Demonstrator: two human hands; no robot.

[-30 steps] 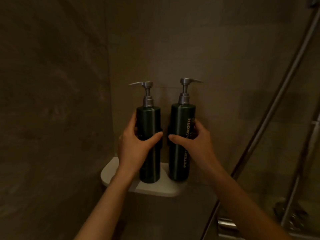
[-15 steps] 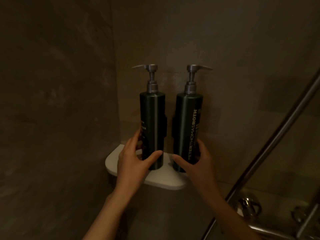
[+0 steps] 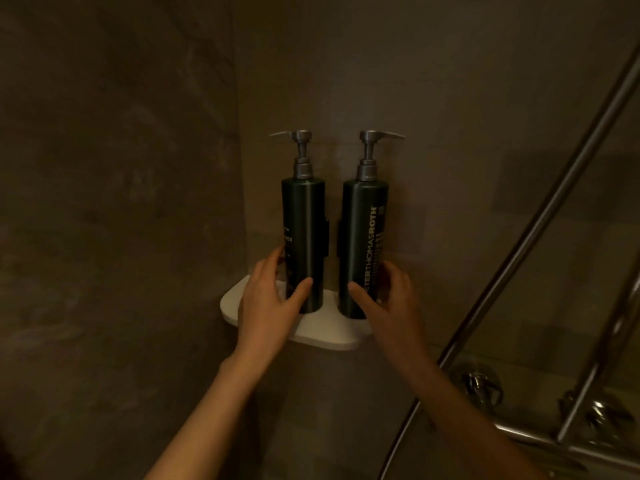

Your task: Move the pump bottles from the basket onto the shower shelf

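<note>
Two dark green pump bottles with silver pumps stand upright side by side on a small white corner shelf (image 3: pixel 325 329). The left pump bottle (image 3: pixel 304 216) has its spout turned left, and the right pump bottle (image 3: pixel 362 230), with pale lettering, has its spout turned right. My left hand (image 3: pixel 266 303) wraps the lower part of the left bottle, thumb across its front. My right hand (image 3: pixel 393 306) cups the lower part of the right bottle the same way. Both bottle bases rest on the shelf. No basket is in view.
The shelf sits in the corner of two dark tiled walls. A slanted metal shower rail (image 3: pixel 540 230) runs down on the right. Chrome tap fittings (image 3: pixel 481 382) and a horizontal bar (image 3: pixel 540 441) lie at the lower right.
Both hands have slid from the middle of the bottles down to their lower parts. The bottles have stayed on the shelf, and the view has shifted a little.
</note>
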